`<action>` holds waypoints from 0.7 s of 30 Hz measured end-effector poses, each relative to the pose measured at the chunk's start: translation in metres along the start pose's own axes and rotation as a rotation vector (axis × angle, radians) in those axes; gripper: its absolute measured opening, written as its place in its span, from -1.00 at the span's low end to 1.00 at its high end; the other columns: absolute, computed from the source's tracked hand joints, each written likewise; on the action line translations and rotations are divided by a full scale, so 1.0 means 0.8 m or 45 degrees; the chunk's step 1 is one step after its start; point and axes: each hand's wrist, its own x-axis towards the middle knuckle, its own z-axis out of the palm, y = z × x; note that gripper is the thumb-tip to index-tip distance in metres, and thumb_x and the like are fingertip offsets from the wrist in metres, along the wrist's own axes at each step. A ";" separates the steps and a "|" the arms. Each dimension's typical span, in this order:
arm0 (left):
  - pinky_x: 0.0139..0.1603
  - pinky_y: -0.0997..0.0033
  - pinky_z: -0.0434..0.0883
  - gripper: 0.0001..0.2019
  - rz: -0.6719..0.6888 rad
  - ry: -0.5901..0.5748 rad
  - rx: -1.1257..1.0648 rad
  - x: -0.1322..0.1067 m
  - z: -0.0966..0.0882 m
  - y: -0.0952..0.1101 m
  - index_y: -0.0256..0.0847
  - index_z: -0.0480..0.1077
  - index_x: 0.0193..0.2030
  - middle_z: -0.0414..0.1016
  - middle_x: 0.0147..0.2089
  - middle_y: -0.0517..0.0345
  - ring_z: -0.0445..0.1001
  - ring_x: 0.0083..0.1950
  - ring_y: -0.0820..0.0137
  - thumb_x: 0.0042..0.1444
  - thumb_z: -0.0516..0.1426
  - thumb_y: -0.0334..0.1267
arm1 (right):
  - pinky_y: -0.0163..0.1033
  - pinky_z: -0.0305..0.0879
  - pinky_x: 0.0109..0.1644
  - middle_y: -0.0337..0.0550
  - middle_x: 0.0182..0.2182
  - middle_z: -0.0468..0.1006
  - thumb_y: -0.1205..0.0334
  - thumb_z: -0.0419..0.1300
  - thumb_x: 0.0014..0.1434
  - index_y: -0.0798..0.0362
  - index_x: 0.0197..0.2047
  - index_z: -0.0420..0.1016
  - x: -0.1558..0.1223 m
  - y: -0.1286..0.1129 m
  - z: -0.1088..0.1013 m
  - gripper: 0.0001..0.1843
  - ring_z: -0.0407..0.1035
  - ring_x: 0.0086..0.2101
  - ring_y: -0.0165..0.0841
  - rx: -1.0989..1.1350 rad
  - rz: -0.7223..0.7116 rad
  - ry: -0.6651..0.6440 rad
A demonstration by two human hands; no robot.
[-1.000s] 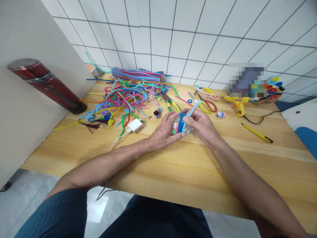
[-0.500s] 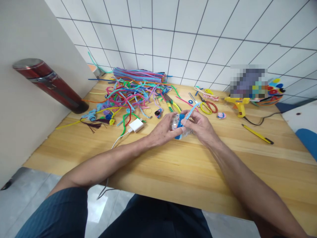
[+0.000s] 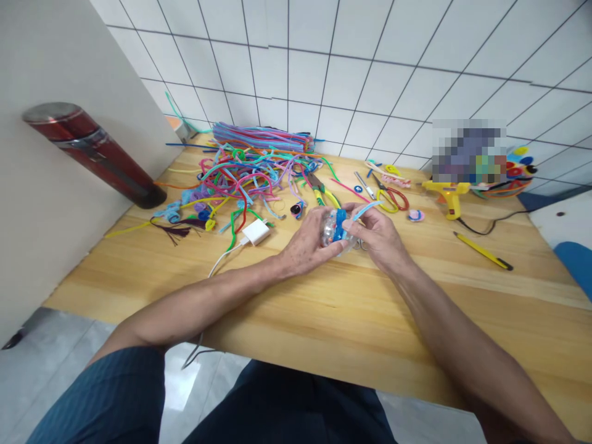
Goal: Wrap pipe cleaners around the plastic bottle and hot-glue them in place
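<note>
My left hand (image 3: 309,244) curls around a small clear plastic ball (image 3: 331,230) with coloured bits inside, held just above the wooden table (image 3: 324,308). A blue pipe cleaner (image 3: 341,223) is wound around the ball, and its light blue free end sticks out to the upper right. My right hand (image 3: 377,235) pinches that pipe cleaner against the ball's right side. Both hands are closed, fingers touching the ball from opposite sides.
A tangle of coloured pipe cleaners (image 3: 250,176) covers the table's back left, with a white charger (image 3: 256,232) beside it. Pliers (image 3: 321,191), scissors (image 3: 391,196), a yellow glue gun (image 3: 448,194) and a yellow pencil (image 3: 483,251) lie behind and to the right. A red flask (image 3: 87,154) leans at left.
The hands have turned the ball slightly and shifted a little up and right. The blue pipe cleaner now sits tighter round the ball, its free end lower.
</note>
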 end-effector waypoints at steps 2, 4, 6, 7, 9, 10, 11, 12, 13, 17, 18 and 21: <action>0.36 -0.12 0.40 -0.39 -0.006 -0.005 -0.004 0.001 0.000 0.001 -0.21 0.13 0.31 0.33 0.26 -0.24 0.38 0.31 0.00 0.28 0.21 0.02 | -0.17 0.47 -0.13 -0.20 -0.01 0.56 -0.08 0.58 -0.05 -0.05 -0.26 0.55 0.000 0.002 0.001 -0.57 0.46 -0.15 -0.31 -0.005 0.013 -0.015; 0.32 -0.10 0.42 -0.43 -0.036 0.004 -0.015 0.001 0.000 0.002 -0.20 0.15 0.28 0.36 0.22 -0.20 0.41 0.25 0.03 0.29 0.21 0.06 | -0.18 0.47 -0.12 -0.20 -0.01 0.56 -0.08 0.57 -0.04 -0.05 -0.24 0.55 0.000 0.002 0.002 -0.56 0.47 -0.15 -0.31 -0.010 0.015 -0.030; 0.30 -0.08 0.43 -0.46 -0.061 0.014 -0.029 0.001 0.000 0.003 -0.17 0.18 0.26 0.38 0.20 -0.16 0.42 0.23 0.05 0.32 0.20 0.08 | -0.17 0.47 -0.12 -0.19 -0.02 0.57 -0.09 0.57 -0.04 -0.05 -0.20 0.57 -0.001 0.001 0.002 -0.55 0.48 -0.14 -0.30 -0.016 0.016 -0.045; 0.31 -0.08 0.43 -0.48 -0.066 0.012 -0.033 0.001 0.000 0.003 -0.16 0.18 0.25 0.38 0.20 -0.15 0.42 0.23 0.06 0.33 0.19 0.08 | -0.18 0.48 -0.13 -0.18 -0.02 0.58 -0.10 0.56 -0.03 -0.05 -0.19 0.58 -0.001 -0.001 0.002 -0.55 0.49 -0.14 -0.30 -0.021 0.022 -0.055; 0.34 -0.11 0.41 -0.48 -0.062 0.002 -0.029 0.001 0.000 0.003 -0.15 0.17 0.27 0.37 0.22 -0.15 0.41 0.26 0.05 0.33 0.19 0.06 | -0.18 0.47 -0.15 -0.17 0.02 0.58 -0.11 0.56 -0.02 -0.06 -0.19 0.60 -0.001 -0.005 0.000 -0.57 0.49 -0.15 -0.29 -0.037 0.027 -0.068; 0.35 -0.12 0.40 -0.47 -0.058 -0.002 -0.023 0.000 0.000 0.003 -0.15 0.17 0.28 0.37 0.23 -0.16 0.40 0.27 0.04 0.33 0.19 0.05 | -0.18 0.47 -0.17 -0.16 0.05 0.58 -0.11 0.55 -0.01 -0.06 -0.21 0.60 -0.001 -0.007 -0.001 -0.58 0.49 -0.14 -0.29 -0.046 0.023 -0.071; 0.37 -0.13 0.40 -0.47 -0.055 -0.005 -0.016 0.000 0.000 0.003 -0.16 0.16 0.28 0.37 0.23 -0.17 0.40 0.28 0.03 0.33 0.19 0.05 | -0.19 0.47 -0.18 -0.16 0.07 0.58 -0.11 0.55 0.00 -0.06 -0.22 0.60 -0.001 -0.009 -0.001 -0.59 0.49 -0.14 -0.28 -0.055 0.017 -0.073; 0.38 -0.13 0.39 -0.47 -0.051 -0.009 -0.010 0.000 0.000 0.003 -0.17 0.16 0.28 0.36 0.23 -0.18 0.39 0.29 0.03 0.33 0.18 0.05 | -0.19 0.47 -0.19 -0.15 0.09 0.58 -0.11 0.54 0.01 -0.06 -0.23 0.60 -0.001 -0.010 -0.002 -0.60 0.49 -0.13 -0.27 -0.062 0.009 -0.073; 0.38 -0.13 0.39 -0.47 -0.048 -0.014 -0.008 -0.001 0.000 0.003 -0.17 0.16 0.29 0.36 0.24 -0.18 0.39 0.30 0.03 0.34 0.18 0.04 | -0.18 0.47 -0.19 -0.15 0.10 0.58 -0.12 0.54 0.01 -0.07 -0.24 0.59 -0.001 -0.011 -0.003 -0.60 0.49 -0.12 -0.26 -0.067 0.005 -0.073; 0.38 -0.11 0.39 -0.46 -0.045 -0.016 -0.006 -0.002 0.001 0.003 -0.14 0.16 0.31 0.36 0.25 -0.17 0.39 0.29 0.04 0.34 0.18 0.05 | -0.15 0.49 -0.13 -0.14 0.05 0.58 -0.15 0.56 -0.03 -0.06 -0.27 0.54 0.000 -0.010 -0.001 -0.55 0.49 -0.09 -0.23 -0.053 0.003 -0.052; 0.39 -0.11 0.39 -0.46 -0.041 -0.013 -0.004 -0.002 0.001 0.003 -0.14 0.15 0.31 0.36 0.26 -0.17 0.39 0.30 0.04 0.34 0.18 0.05 | -0.14 0.49 -0.10 -0.14 0.04 0.57 -0.15 0.57 -0.04 -0.05 -0.29 0.53 0.000 -0.009 -0.001 -0.54 0.49 -0.09 -0.24 -0.041 0.000 -0.042; 0.41 -0.13 0.36 -0.44 -0.013 -0.017 0.000 -0.002 0.001 0.003 -0.16 0.14 0.32 0.34 0.28 -0.20 0.37 0.33 0.02 0.33 0.18 0.04 | -0.14 0.49 -0.04 -0.15 0.01 0.56 -0.13 0.59 -0.08 -0.03 -0.34 0.50 0.000 -0.008 0.001 -0.52 0.48 -0.09 -0.26 0.004 -0.001 -0.038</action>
